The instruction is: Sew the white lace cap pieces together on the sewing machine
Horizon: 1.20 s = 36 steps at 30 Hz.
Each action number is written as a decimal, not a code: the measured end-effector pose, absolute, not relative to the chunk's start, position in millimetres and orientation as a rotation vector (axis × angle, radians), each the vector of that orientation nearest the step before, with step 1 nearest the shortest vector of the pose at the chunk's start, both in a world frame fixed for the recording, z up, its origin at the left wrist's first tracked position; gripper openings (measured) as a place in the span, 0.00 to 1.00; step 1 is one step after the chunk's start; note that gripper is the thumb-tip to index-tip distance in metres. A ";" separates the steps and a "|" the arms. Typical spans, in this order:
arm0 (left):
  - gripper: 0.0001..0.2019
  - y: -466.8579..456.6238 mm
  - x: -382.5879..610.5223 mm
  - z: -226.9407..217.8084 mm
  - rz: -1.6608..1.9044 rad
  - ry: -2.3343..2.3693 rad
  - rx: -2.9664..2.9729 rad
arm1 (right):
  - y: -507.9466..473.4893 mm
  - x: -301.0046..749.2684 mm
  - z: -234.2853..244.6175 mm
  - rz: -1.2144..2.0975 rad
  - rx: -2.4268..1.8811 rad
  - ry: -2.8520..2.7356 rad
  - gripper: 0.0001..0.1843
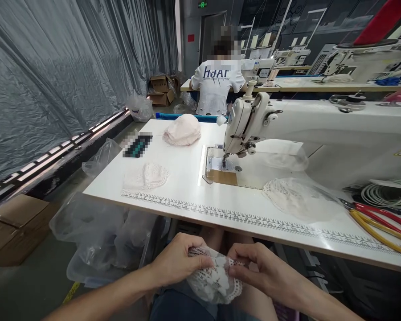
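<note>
Over my lap, in front of the table edge, I hold a piece of white lace fabric (215, 278) with a scalloped border. My left hand (180, 261) grips it at its upper left, the thumb lying on top. At its right side, my right hand (255, 267) pinches the lace between thumb and fingers. Past the table edge stands a white sewing machine (297, 116), with nothing under its needle. More pale lace pieces (146, 176) lie on the left of the table, and another lace piece (287, 196) rests right of the needle plate.
A stack of pale pink cups (183, 130) sits at the table's back left. Scissors with red and yellow handles (381, 218) and coiled cable (387, 194) are at the right. Plastic bags (96, 232) and a cardboard box (16, 229) flank the left. A person (217, 80) sits ahead.
</note>
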<state>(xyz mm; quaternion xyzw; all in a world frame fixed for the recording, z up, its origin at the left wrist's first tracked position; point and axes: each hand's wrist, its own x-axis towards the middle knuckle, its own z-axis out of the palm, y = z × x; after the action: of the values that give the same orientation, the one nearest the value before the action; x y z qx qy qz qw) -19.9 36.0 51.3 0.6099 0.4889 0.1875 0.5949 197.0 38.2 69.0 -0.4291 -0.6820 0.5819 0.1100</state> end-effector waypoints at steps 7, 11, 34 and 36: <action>0.10 51.9 -27.6 77.9 0.437 1.188 1.472 | 46.8 196.9 76.1 1.574 -1.293 -2.085 0.17; 0.15 109.6 -30.4 118.4 0.363 1.157 1.825 | 77.9 187.5 88.3 1.383 -1.243 -2.133 0.20; 0.09 327.2 45.1 118.7 -0.301 1.298 2.341 | 218.7 230.6 51.1 -0.720 -0.572 -2.599 0.29; 0.04 312.7 42.4 113.1 -0.135 1.449 2.449 | 218.0 229.5 51.6 -0.697 -0.585 -2.615 0.29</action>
<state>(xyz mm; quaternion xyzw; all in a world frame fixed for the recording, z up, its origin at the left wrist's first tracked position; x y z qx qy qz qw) 42.4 312.7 113.1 0.8504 0.5033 -0.0468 0.1458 229.5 218.0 51.6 -0.2078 -0.9281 -0.2474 0.1852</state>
